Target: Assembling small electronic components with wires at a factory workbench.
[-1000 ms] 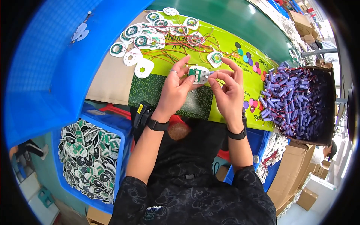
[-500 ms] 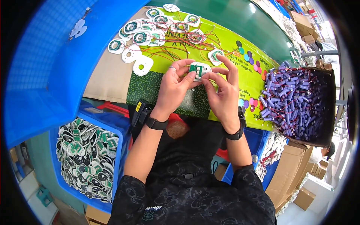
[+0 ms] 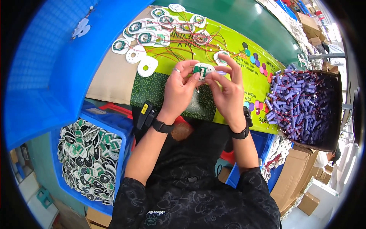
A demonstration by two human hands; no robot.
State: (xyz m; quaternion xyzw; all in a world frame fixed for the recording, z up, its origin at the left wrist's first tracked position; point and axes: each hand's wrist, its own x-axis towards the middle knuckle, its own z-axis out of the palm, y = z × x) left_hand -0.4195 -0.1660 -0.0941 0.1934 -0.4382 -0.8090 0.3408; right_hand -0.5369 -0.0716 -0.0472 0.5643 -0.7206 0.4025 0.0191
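Between my hands, above the near part of the bench, is a white plastic housing (image 3: 209, 69) with a green circuit board (image 3: 199, 69) set in it. My left hand (image 3: 182, 86) grips its left side, the thumb lying on the board. The thumb and forefinger of my right hand (image 3: 227, 89) are pinched together at the housing's lower right edge, the other fingers raised. What sits in that pinch is hidden. A bit of purple (image 3: 221, 72) shows behind the right fingers. Beyond my hands lie several white housings (image 3: 146, 37) with ring-shaped green boards and red and black wires.
At the right stands a box (image 3: 335, 103) of purple battery cells (image 3: 293, 103) with red wires. A blue bin (image 3: 121, 168) at lower left holds many white housings with boards. A large blue tub (image 3: 57, 76) rises at the left. A patterned dark green mat (image 3: 148, 89) covers the near bench.
The grip on the housing is almost the same. A bit of purple now shows behind the right fingers. The whole view has shifted slightly.
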